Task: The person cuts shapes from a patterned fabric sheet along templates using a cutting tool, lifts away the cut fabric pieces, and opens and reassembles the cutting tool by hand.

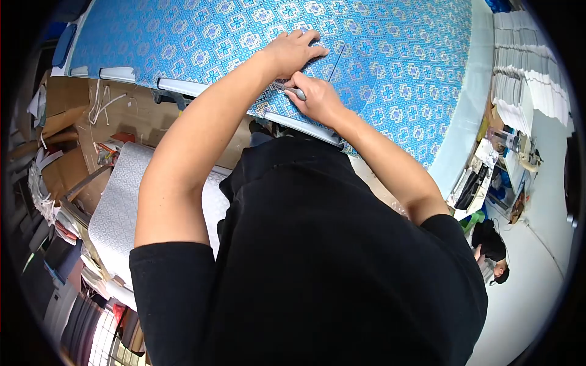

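Blue patterned fabric (415,73) with pale cross-shaped motifs covers the table under both hands. My left hand (296,53) lies on the fabric, fingers spread and holding nothing. Just nearer to my body, my right hand (318,100) is closed around a slim grey-handled tool (297,93). Its thin end points left, toward my left wrist; the tip is too small to make out. Beyond my right hand, a thin dark straight line (337,62) shows on the fabric; I cannot tell whether it is a cut or a thin rod.
White strips (305,127) run along the table's near edge. A silver-grey patterned panel (125,189) lies at left, near cardboard (64,88) and scraps. Stacked white sheets (516,73) stand at right. Another person (488,247) in black is further back at right.
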Motion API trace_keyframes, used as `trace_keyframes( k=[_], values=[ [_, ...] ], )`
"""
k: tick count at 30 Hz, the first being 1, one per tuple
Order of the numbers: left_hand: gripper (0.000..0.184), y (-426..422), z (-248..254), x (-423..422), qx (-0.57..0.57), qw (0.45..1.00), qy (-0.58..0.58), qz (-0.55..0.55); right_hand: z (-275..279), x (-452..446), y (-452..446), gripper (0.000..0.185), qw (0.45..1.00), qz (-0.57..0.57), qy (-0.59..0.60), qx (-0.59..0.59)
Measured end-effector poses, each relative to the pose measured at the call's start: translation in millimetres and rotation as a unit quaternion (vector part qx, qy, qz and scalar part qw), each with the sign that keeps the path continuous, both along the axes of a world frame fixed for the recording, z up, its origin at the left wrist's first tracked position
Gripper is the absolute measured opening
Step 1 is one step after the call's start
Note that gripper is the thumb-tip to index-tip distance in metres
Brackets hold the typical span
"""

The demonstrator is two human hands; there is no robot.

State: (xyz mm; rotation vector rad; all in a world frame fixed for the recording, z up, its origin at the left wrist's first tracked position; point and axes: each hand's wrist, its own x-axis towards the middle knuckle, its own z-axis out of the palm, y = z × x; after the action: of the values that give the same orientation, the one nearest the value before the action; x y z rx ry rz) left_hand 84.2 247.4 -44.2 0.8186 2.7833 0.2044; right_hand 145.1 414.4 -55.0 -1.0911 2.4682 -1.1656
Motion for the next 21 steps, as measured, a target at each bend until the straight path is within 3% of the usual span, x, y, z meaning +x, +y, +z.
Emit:
trace_keyframes(
  k=[7,9,11,15,21],
  values=[
    [0.068,7,1,-9,0.029,0.994,0.055,-0.094,1,14,-1,0.018,0.998,-0.056,-0.003,-0.013],
    [0.069,11,4,-14,0.039,0.989,0.059,-0.128,1,26,-5,0.017,0.996,-0.092,-0.003,-0.008],
    [0.083,16,13,-19,0.004,0.989,0.004,-0.146,-3,38,-11,0.016,0.99,-0.14,0.005,-0.001],
    [0.084,22,17,-36,-0.036,0.975,-0.037,-0.214,3,67,-34,0.016,0.965,-0.263,0.003,0.015],
    [0.089,32,23,-51,-0.08,0.959,-0.085,-0.258,13,100,-100,0.019,0.867,-0.499,-0.011,0.005]
  ],
)
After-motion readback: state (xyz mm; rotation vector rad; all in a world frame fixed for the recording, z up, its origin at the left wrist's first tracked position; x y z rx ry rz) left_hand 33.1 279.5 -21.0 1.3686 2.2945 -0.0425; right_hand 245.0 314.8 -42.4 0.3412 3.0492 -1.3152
